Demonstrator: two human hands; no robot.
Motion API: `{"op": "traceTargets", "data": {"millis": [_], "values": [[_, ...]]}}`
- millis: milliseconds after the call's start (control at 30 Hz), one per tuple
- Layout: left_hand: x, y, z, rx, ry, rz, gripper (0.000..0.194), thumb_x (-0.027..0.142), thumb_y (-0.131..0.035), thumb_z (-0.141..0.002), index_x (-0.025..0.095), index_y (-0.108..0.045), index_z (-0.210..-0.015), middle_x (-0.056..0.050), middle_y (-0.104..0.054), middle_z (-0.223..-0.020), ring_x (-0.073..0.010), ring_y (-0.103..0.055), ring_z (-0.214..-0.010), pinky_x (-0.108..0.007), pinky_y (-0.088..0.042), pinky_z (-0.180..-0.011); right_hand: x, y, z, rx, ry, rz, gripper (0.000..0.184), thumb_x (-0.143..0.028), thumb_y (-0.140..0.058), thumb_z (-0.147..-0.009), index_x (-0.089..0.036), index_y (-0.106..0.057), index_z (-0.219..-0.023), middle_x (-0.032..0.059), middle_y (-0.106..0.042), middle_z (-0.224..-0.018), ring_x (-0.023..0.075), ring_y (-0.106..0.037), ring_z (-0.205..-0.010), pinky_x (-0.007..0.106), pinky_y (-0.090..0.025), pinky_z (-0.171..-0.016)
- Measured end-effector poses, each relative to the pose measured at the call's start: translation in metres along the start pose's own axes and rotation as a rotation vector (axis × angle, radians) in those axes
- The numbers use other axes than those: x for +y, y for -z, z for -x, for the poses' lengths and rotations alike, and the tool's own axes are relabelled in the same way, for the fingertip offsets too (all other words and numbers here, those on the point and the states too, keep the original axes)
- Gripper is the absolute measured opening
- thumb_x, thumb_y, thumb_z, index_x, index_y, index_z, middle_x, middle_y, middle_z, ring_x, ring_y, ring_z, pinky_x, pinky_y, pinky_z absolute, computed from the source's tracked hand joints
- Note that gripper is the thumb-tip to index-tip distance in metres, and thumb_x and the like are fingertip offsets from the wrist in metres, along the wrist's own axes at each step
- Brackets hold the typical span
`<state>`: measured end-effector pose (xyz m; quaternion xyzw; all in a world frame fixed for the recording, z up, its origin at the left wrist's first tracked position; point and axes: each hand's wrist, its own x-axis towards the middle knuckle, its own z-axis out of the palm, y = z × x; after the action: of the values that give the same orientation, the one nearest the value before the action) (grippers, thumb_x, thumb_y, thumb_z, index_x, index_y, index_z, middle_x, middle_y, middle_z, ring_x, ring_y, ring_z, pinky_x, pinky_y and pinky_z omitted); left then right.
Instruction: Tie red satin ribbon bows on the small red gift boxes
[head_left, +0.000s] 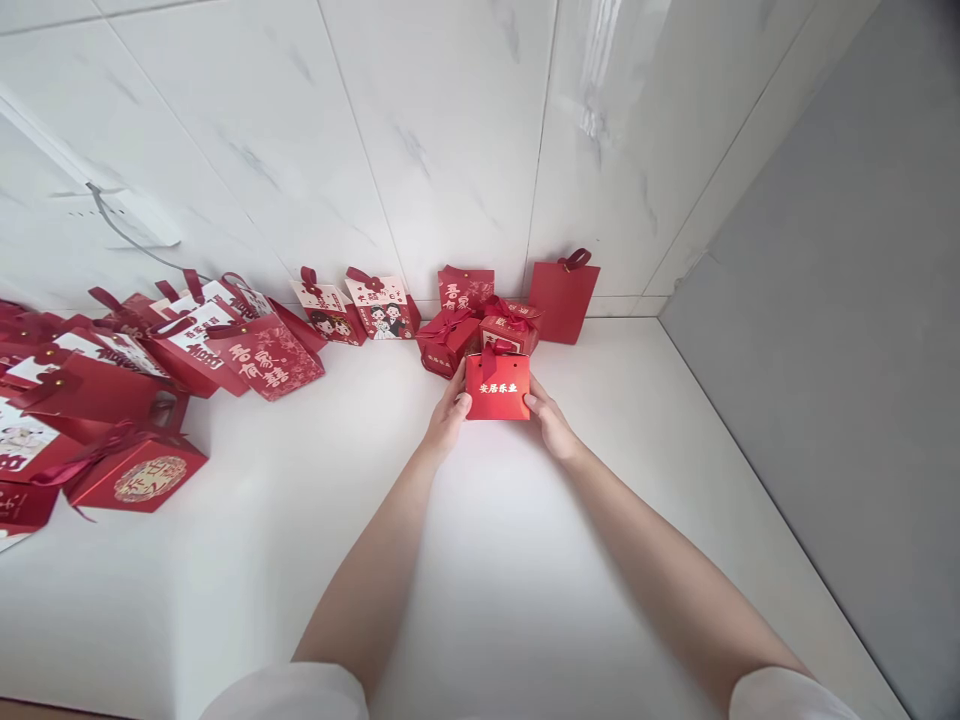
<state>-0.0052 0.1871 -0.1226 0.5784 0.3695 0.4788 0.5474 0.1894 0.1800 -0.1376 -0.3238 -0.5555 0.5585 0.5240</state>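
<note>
A small red gift box (497, 387) with gold characters and a dark red ribbon on top stands on the white counter (487, 560). My left hand (448, 413) grips its left side, thumb on the front face. My right hand (546, 415) clasps its right side the same way. Just behind the box sit two more red ribboned boxes (448, 338), (510, 326), close to it.
Red gift bags (564, 295), (466, 288), (381, 300) lean against the tiled wall at the back. Several more red bags and boxes (135, 470) crowd the counter's left side. A grey wall (847, 350) borders the counter on the right.
</note>
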Motion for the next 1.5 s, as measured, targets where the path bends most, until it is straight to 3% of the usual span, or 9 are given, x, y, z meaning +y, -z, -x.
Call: {"op": "traceTargets", "data": {"millis": [200, 400, 633, 833, 933, 1067, 1200, 1333, 1500], "values": [[0.004, -0.001, 0.001, -0.004, 0.018, 0.021, 0.068, 0.052, -0.049, -0.091, 0.033, -0.022, -0.151, -0.004, -0.03, -0.157, -0.029, -0.032, -0.142, -0.045, -0.034, -0.113, 0.0, -0.001, 0.001, 0.003, 0.008, 0.011, 0.064, -0.05, -0.043, -0.092, -0.034, -0.025, -0.151, -0.0058, -0.031, -0.156, 0.0238, -0.021, -0.147, 0.045, -0.021, -0.119], [0.001, -0.001, 0.0, 0.03, 0.046, -0.005, 0.069, 0.055, -0.049, -0.09, 0.034, -0.023, -0.151, -0.005, -0.039, -0.151, -0.0301, -0.043, -0.135, -0.047, -0.044, -0.103, 0.0, -0.002, 0.0, 0.014, 0.032, 0.048, 0.064, -0.054, -0.042, -0.093, -0.034, -0.025, -0.151, -0.0052, -0.029, -0.157, 0.023, -0.02, -0.147, 0.043, -0.02, -0.12], [-0.002, -0.013, 0.012, 0.44, -0.126, -0.387, 0.051, 0.051, -0.05, -0.09, 0.027, -0.054, -0.135, -0.007, -0.056, -0.136, -0.0274, -0.054, -0.12, -0.04, -0.046, -0.1, 0.007, -0.005, 0.005, 0.173, -0.003, 0.148, 0.065, -0.053, -0.044, -0.093, -0.034, -0.023, -0.152, 0.0019, -0.034, -0.155, 0.0266, -0.045, -0.132, 0.048, -0.037, -0.11], [-0.007, -0.029, 0.017, 0.224, -0.111, -0.536, 0.111, 0.052, -0.075, -0.069, 0.026, -0.009, -0.154, -0.013, -0.031, -0.152, -0.0329, -0.039, -0.134, -0.044, -0.045, -0.1, -0.002, -0.007, 0.012, 0.391, 0.166, 0.386, 0.055, -0.048, -0.049, -0.092, -0.036, -0.039, -0.144, 0.0041, -0.041, -0.148, 0.0304, -0.044, -0.129, 0.051, -0.039, -0.106], [-0.008, -0.032, 0.015, 0.234, -0.12, -0.454, 0.089, 0.051, -0.062, -0.082, 0.024, -0.016, -0.153, -0.015, -0.028, -0.152, -0.0304, -0.037, -0.136, -0.042, -0.041, -0.105, -0.008, -0.01, 0.016, 0.381, 0.198, 0.428, 0.048, -0.047, -0.049, -0.092, -0.037, -0.046, -0.138, 0.004, -0.045, -0.145, 0.0313, -0.043, -0.131, 0.051, -0.041, -0.104], [-0.01, -0.027, 0.01, 0.261, -0.137, -0.254, 0.068, 0.05, -0.051, -0.089, 0.025, -0.03, -0.148, -0.012, -0.04, -0.146, -0.0295, -0.041, -0.133, -0.041, -0.04, -0.106, -0.009, -0.016, 0.015, 0.339, 0.162, 0.319, 0.058, -0.049, -0.052, -0.091, -0.037, -0.033, -0.144, 0.0041, -0.037, -0.152, 0.0292, -0.046, -0.13, 0.05, -0.04, -0.106], [-0.018, -0.016, 0.002, 0.211, -0.032, -0.014, 0.064, 0.054, -0.046, -0.088, 0.025, -0.037, -0.144, -0.009, -0.046, -0.144, -0.0306, -0.045, -0.13, -0.044, -0.044, -0.1, -0.002, -0.017, 0.009, 0.212, 0.099, 0.098, 0.069, -0.055, -0.049, -0.09, -0.036, -0.021, -0.15, 0.0005, -0.022, -0.16, 0.0258, -0.025, -0.145, 0.048, -0.031, -0.114], [-0.025, -0.005, -0.004, 0.215, 0.086, 0.144, 0.065, 0.059, -0.036, -0.088, 0.021, -0.042, -0.141, -0.011, -0.048, -0.143, -0.0314, -0.048, -0.128, -0.048, -0.045, -0.098, 0.005, -0.011, 0.004, 0.05, -0.07, -0.112, 0.076, -0.057, -0.048, -0.09, -0.037, -0.009, -0.152, 0.0037, -0.039, -0.152, 0.0274, -0.043, -0.136, 0.052, -0.042, -0.106], [-0.01, 0.001, -0.002, -0.004, 0.04, 0.206, 0.066, 0.049, -0.053, -0.084, 0.026, -0.039, -0.143, -0.008, -0.045, -0.147, -0.0305, -0.043, -0.133, -0.048, -0.04, -0.105, 0.005, -0.006, 0.003, 0.008, -0.035, -0.153, 0.084, -0.061, -0.052, -0.085, -0.037, -0.007, -0.153, 0.0025, -0.035, -0.154, 0.0272, -0.041, -0.137, 0.05, -0.038, -0.11]]}}
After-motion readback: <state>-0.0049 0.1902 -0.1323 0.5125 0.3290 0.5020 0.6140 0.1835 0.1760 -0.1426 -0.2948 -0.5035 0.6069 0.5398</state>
